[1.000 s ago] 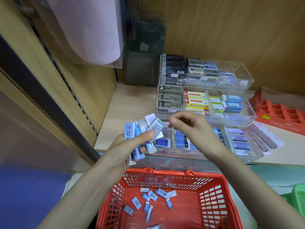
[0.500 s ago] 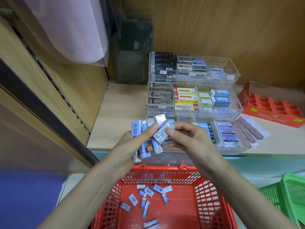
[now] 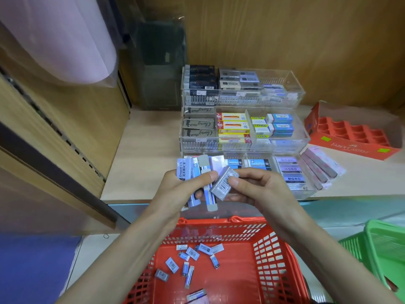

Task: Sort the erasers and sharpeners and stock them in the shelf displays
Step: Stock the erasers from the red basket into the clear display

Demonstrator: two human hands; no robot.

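Observation:
My left hand (image 3: 179, 189) grips a fan of several blue and white wrapped erasers (image 3: 195, 170) above the shelf's front edge. My right hand (image 3: 258, 189) pinches one grey eraser with a barcode (image 3: 223, 183) at the right end of that fan, thumb and fingers curled round it, while my left thumb also touches it. Behind the hands stands a clear three-tier acrylic display (image 3: 304, 139) with rows of boxed erasers. Below, a red basket (image 3: 274, 260) holds several loose small erasers (image 3: 190, 257).
A red Faber-Castell tray (image 3: 350, 137) with empty cells lies on the shelf at the right. Long pink-wrapped packs (image 3: 317, 167) lean beside the display's lowest tier. A green basket (image 3: 381, 251) is at the lower right. A wooden side panel (image 3: 65, 119) walls the left.
My right hand came back from over the display to the fan and took hold of the grey barcode eraser. The view shifted slightly.

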